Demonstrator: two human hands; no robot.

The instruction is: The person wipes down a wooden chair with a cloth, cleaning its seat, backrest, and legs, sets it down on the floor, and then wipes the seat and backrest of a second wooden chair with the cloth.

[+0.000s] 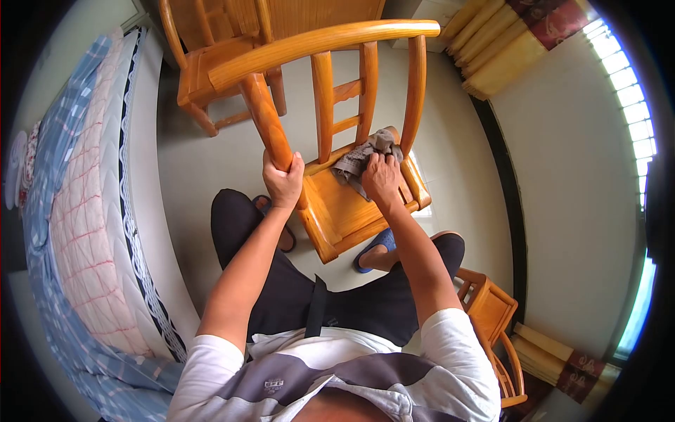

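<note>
A varnished wooden chair [336,212] stands right in front of me, its curved top rail and back slats rising toward the camera. My left hand [283,181] is wrapped around the chair's left back post. On the back right part of the seat, my right hand [382,178] presses a crumpled grey-brown cloth [355,160] near the foot of the slats. The fingers of that hand are curled into the cloth, and their tips are partly hidden in its folds.
Behind stands another wooden chair [204,67] by a wooden panel [316,14]. A bed [91,232] runs along the left side. To the right are a white wall [562,176] and a yellow curtain [496,53]. A third wooden chair [491,309] is close by my right side.
</note>
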